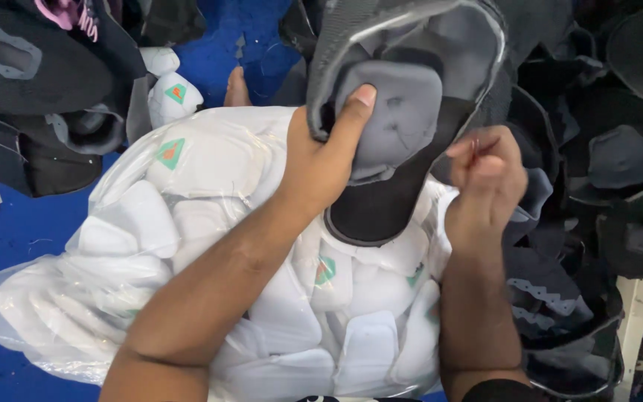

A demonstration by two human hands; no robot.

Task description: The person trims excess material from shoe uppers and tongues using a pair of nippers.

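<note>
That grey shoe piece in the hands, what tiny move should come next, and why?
Probably the right hand should move its pinched fingertips up to the grey foam pad inside the dark shoe upper. The left hand already grips the upper with its thumb pressing the pad, while the right hand is closed just beside it, not touching.

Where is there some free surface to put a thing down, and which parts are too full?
Bare blue surface shows at the left, between the dark shoe uppers and the clear bag of white pads, and a strip at top centre. The middle is crowded: left hand grips a grey upper, right hand beside it. More uppers fill the right.
</note>
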